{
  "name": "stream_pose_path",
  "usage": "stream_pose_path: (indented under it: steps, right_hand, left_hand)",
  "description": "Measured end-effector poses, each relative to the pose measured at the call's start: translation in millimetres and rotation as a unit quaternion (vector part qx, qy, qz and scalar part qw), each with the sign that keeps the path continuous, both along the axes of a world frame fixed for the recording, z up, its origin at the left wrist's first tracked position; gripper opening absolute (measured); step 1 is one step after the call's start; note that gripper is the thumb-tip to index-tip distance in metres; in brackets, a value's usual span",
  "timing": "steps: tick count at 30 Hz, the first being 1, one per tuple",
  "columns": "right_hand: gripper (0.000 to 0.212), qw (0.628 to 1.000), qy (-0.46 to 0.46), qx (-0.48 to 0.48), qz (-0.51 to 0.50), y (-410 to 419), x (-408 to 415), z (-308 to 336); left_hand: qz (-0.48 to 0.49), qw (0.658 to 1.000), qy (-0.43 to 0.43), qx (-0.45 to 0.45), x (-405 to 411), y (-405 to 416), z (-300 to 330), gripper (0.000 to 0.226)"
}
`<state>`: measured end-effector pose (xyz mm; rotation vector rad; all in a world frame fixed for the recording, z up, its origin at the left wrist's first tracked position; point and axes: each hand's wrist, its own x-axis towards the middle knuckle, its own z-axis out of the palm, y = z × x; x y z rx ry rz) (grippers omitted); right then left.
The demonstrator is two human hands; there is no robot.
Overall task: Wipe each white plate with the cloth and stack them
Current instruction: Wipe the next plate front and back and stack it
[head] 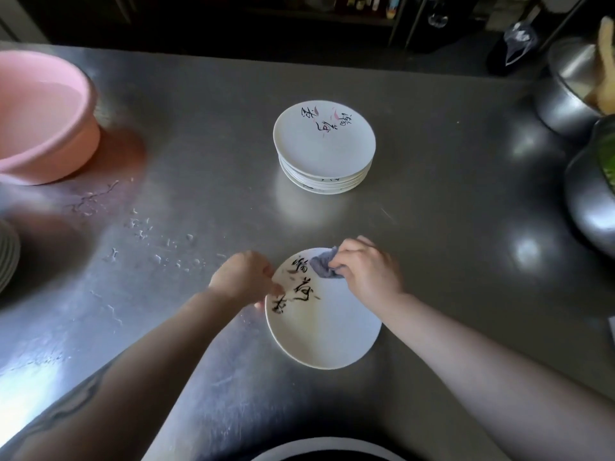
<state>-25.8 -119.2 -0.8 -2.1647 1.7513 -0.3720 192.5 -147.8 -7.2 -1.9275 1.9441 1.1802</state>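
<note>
Plate (324,327): rim pinched by left hand (244,281); cloth (324,266) gripped in right hand (364,269). To be wiped rim to rim, then stacked on pile (324,151).

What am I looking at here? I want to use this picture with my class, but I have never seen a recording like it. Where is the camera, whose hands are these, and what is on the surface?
There is no machine here. A person wears a wide-angle camera on the head, looking forward and down, so you see their own two arms reaching out over a steel counter.

The left hand grips the rim of a white plate with black brush writing on it. The right hand holds a small grey cloth bunched against the far part of that plate.

Further back stands a stack of plates of the same kind. A pink basin sits at the far left, with water drops on the counter near it. Another pile of plates shows at the left edge, and metal bowls at the right.
</note>
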Motion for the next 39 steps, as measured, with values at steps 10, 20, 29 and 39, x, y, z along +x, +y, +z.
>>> stream_pose_path:
  steps: [10,20,29,39]
  right_hand:
    - [0.015,1.0,0.009,-0.002,0.001,0.4,11.1,0.3]
    - [0.022,0.997,0.046,0.067,0.009,-6.3,15.9,7.4]
    - [0.02,0.996,0.067,0.065,-0.007,-0.7,-5.1,7.8]
    - [0.019,0.995,0.073,0.072,-0.003,-4.7,-13.4,9.4]
  left_hand:
    - [0.006,0.997,-0.029,-0.076,-20.1,-8.6,8.0,0.027]
    - [-0.039,0.99,-0.063,-0.119,-30.0,-23.4,21.2,0.021]
    - [-0.064,0.99,-0.112,0.053,0.9,-10.5,14.0,0.022]
    - [0.134,0.988,0.037,-0.064,-1.9,-6.1,4.2,0.026]
